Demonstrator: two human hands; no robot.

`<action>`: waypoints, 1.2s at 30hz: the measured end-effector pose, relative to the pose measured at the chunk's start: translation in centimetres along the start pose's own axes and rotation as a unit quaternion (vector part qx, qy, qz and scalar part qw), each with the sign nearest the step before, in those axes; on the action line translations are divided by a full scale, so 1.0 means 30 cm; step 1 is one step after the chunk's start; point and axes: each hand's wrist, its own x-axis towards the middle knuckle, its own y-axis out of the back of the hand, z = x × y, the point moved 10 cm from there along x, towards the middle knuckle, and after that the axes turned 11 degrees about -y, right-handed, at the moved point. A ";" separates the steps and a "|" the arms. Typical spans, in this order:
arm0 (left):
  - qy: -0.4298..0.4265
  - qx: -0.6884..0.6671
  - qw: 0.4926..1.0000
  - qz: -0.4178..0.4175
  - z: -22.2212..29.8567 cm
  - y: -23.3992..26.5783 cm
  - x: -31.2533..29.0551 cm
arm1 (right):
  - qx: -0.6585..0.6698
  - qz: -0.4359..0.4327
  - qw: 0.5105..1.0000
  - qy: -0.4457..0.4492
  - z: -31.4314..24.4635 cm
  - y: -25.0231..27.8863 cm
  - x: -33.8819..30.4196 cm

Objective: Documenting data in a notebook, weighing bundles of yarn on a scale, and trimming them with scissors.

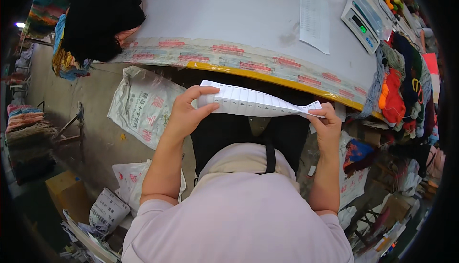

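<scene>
Stretched between my hands, over my lap, is a long white paper strip [253,101] printed with rows of small marks and divided by lines across it. My left hand [195,107] pinches its left end, thumb below and fingers above. At the other end my right hand [327,119] grips the strip between thumb and fingers, where the paper narrows and twists. The strip bows slightly in the middle and hangs just in front of the table's near edge, apart from the tabletop.
The white table [229,14] has a taped, yellow-trimmed edge. On it lie black yarn [103,17], a printed sheet [314,19] and a digital scale [361,24]. Colourful yarn skeins [394,96] hang at right. White woven sacks [146,105] and a cardboard box [67,191] stand on the floor.
</scene>
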 end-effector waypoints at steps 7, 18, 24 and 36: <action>-0.039 0.062 0.997 0.001 -0.007 0.047 -0.010 | -0.049 0.018 0.997 0.057 -0.047 -0.020 -0.002; 0.102 -0.138 0.984 0.038 -0.135 0.027 -0.033 | 0.118 -0.003 0.987 -0.107 0.105 -0.046 0.032; 0.096 -0.116 0.977 0.152 -0.175 0.066 -0.016 | 0.110 0.063 0.986 -0.106 0.154 -0.053 0.063; 0.080 -0.064 0.981 0.166 -0.288 0.054 0.111 | 0.150 0.100 0.972 -0.152 0.297 -0.075 0.158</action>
